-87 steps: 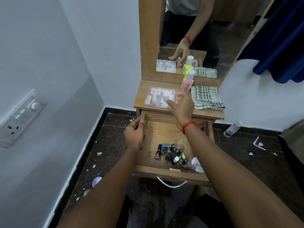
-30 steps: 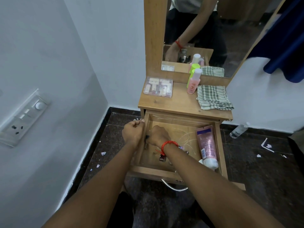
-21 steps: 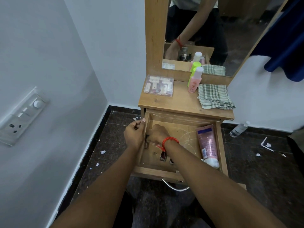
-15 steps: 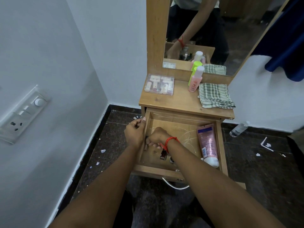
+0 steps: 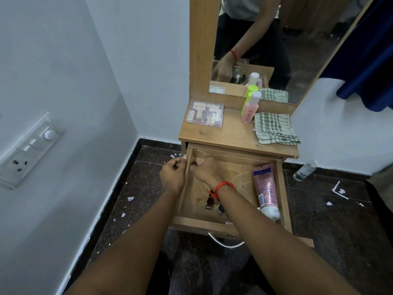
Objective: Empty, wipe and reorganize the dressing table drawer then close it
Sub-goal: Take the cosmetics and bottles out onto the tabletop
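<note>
Emptying step, mid-drawer: right hand [image 5: 205, 170] down at the back-left corner of the open wooden drawer [image 5: 281, 188].

Its fingers curl closed near the left wall, but whether they grip anything I cannot tell. The left hand [image 5: 173, 174] is clamped on the drawer's left rim, steadying it. Inside, a dark red nail-polish bottle [image 5: 209, 203] lies near the front and a long pink tube [image 5: 265, 190] lies along the right wall. Up on the wooden table [image 5: 234, 135] sit a clear plastic box [image 5: 205, 113], a pink bottle [image 5: 251, 107] and the folded green checked cloth [image 5: 274, 128]. By my judgement, the next move is lifting out what remains, then taking the cloth to wipe.
</note>
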